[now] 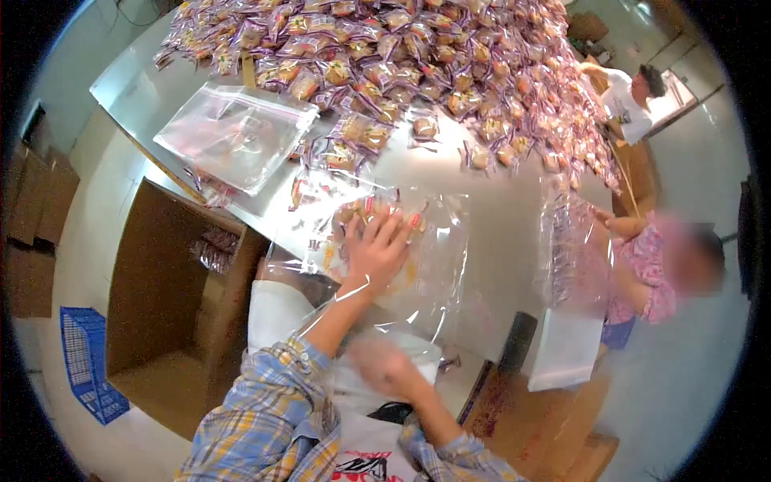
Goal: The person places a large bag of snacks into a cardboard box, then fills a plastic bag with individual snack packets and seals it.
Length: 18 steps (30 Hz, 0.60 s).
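Observation:
A large clear plastic bag [438,249] with printing lies at the near edge of the metal table. My left hand [377,249] is spread over a few small wrapped packets [414,221] at the bag, fingers apart and pointing up the table. Shiny film crosses near my left wrist. My right hand [385,369] hangs closer to my body, below the bag's near end, smeared by motion; I cannot tell if it holds anything. Just beyond the bag are more purple-edged packets [357,132]. To the left rests a stack of flat clear bags [233,132].
A big heap of wrapped packets [418,56] covers the far table. An open cardboard box [165,297] stands left, beside a blue crate [92,361]. At right, a person in pink [654,265] handles a filled clear bag [566,249]; another person [626,100] is farther back.

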{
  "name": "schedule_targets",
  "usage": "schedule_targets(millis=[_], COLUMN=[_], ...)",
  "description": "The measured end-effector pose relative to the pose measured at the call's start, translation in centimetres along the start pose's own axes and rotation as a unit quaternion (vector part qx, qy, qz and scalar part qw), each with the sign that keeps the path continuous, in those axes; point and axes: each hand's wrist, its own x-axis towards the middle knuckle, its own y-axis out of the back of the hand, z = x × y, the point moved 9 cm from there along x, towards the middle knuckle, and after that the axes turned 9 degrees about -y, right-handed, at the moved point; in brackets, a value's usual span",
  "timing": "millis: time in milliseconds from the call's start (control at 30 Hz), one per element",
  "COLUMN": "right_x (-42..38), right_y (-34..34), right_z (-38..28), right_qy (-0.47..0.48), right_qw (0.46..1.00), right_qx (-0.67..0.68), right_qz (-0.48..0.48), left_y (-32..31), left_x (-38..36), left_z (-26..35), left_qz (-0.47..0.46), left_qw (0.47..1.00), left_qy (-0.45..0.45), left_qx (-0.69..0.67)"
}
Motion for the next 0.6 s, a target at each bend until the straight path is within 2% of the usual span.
schedule_targets(millis=[33,67,133,167,200,233,267,300,333,367,467,567,600], right_x=[-1.7,-0.5,1.4,2.1,2.9,4.0,5.9,7.8,10.1,13.5,22.3,28.4,29.7], right_y=[-0.7,1.0,7.1,10.5,13.9,17.9,21.4,24.4,26.7,28.4,29.8,28.1,28.2], right_z=[-0.8,-4.1,-7.6,-7.8,-6.4,-5.1,-2.7,-0.7,2.6,5.4,9.8,16.3,18.2], right_qy=[-0.068,-0.069,-0.033,-0.008,0.04,0.012,0.005,-0.064,-0.087,-0.1,-0.127,-0.15,-0.18], right_qw=[0.986,0.98,0.97,0.959,0.925,0.941,0.918,0.895,0.872,0.86,0.874,0.839,0.858], right_qx=[0.114,0.164,0.241,0.274,0.332,0.221,0.165,0.079,0.075,0.098,-0.107,-0.323,-0.281], right_qz=[-0.098,-0.092,0.005,0.073,0.179,0.256,0.36,0.433,0.475,0.491,0.457,0.411,0.39], left_y=[-0.1,0.1,0.4,0.5,0.8,1.0,0.9,0.7,0.6,0.5,0.8,0.0,-0.1], left_x=[0.6,0.9,0.7,0.8,1.0,1.3,1.4,1.3,1.0,0.8,1.2,0.7,0.6], left_z=[0.0,0.1,0.3,0.5,0.6,0.6,0.5,0.4,0.2,0.2,0.2,-0.3,-0.4], left_qz=[0.001,-0.001,-0.015,-0.016,-0.017,-0.016,-0.019,-0.021,-0.023,-0.019,-0.005,-0.041,-0.03], left_qw=[1.0,1.0,1.0,1.0,0.999,0.999,0.999,0.999,0.999,0.999,1.0,0.998,0.999], left_qy=[0.002,0.006,0.007,0.014,0.017,0.017,0.019,0.022,0.028,0.028,0.016,0.029,0.02], left_qx=[0.002,0.002,-0.012,-0.019,-0.025,-0.027,-0.027,-0.024,-0.021,-0.023,-0.017,-0.03,-0.027])
